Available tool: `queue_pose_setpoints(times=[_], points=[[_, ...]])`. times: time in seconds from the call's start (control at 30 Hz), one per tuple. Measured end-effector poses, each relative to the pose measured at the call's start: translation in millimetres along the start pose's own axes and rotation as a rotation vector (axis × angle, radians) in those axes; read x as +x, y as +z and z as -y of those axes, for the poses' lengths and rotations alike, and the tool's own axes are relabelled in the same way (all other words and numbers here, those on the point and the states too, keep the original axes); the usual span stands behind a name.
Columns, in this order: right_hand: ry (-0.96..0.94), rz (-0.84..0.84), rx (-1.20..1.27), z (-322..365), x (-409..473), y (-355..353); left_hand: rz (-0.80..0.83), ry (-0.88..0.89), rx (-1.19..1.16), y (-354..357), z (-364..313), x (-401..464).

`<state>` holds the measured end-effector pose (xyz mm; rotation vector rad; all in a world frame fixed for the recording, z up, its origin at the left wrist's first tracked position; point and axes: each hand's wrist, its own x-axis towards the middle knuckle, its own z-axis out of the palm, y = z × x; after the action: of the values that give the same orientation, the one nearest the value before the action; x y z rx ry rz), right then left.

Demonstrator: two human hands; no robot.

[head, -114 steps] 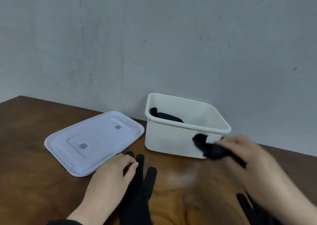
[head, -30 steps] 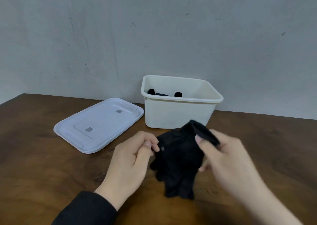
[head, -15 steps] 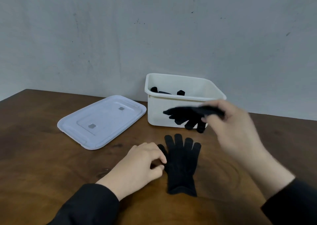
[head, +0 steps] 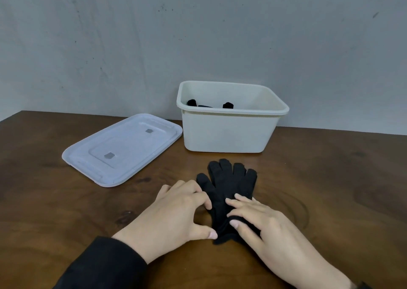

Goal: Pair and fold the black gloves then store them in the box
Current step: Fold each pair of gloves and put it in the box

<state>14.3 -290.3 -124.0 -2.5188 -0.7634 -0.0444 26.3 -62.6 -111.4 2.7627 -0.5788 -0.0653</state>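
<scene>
- Left hand [head: 176, 213]: lies on the brown wooden surface [head: 330, 189], fingers curved loosely, its grip holding nothing; fingertips and thumb tip touch the left edge of the black gloves [head: 229, 189].
- Right hand [head: 264, 224]: fingers straight and spread, pressing flat on the cuff end of the gloves; grip wide, closed round nothing.
- Gloves: flat on the surface between the two hands, fingers pointing away from the person, past both sets of fingertips. Cuff lies under the right palm. Whether one glove or two stacked, cannot tell for sure.
- White box [head: 229, 132]: beyond the hands, well apart from them, just past the glove fingertips, against the grey wall [head: 198, 35]. Open top. Bits of more black gloves [head: 209, 104] show over the near rim, at its left side.
- White lid [head: 123, 149]: flat on the surface, ahead and left of the left hand, its far corner just beside the box.
- Dark sleeve [head: 103, 264] covers the left forearm.
</scene>
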Motion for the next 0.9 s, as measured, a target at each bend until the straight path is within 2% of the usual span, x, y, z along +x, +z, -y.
queue_pose_setpoints(times=[0.17,0.27,0.4,0.47,0.57,0.67,0.8,0.9], points=[[-0.034,0.042,-0.064,-3.3,-0.6,0.9,0.012,0.011,0.025,-0.8,0.9,0.9],[-0.061,0.139,-0.092,-1.8,-1.3,-3.7,0.019,0.026,0.011,-5.3,1.7,-1.3],[-0.058,0.274,-0.102,-0.8,-2.0,-9.1,-0.077,0.073,-0.036,-15.3,0.3,-6.0],[-0.079,0.239,-0.103,-2.1,-2.2,-7.5,-0.062,0.136,-0.038,-16.4,-1.7,-6.2],[-0.093,0.104,-0.059,-5.6,-4.6,-9.0,0.057,0.214,0.009,-9.0,-2.8,-2.9],[-0.038,0.034,0.006,-9.1,-7.6,-16.4,0.094,0.206,0.029,-4.5,0.1,-1.2],[0.032,0.244,0.052,-12.1,-8.9,-22.3,0.109,0.196,0.028,-5.8,1.7,0.3],[0.065,0.286,0.043,-8.0,-7.5,-22.4,0.175,0.182,0.002,-8.7,0.6,-1.0]])
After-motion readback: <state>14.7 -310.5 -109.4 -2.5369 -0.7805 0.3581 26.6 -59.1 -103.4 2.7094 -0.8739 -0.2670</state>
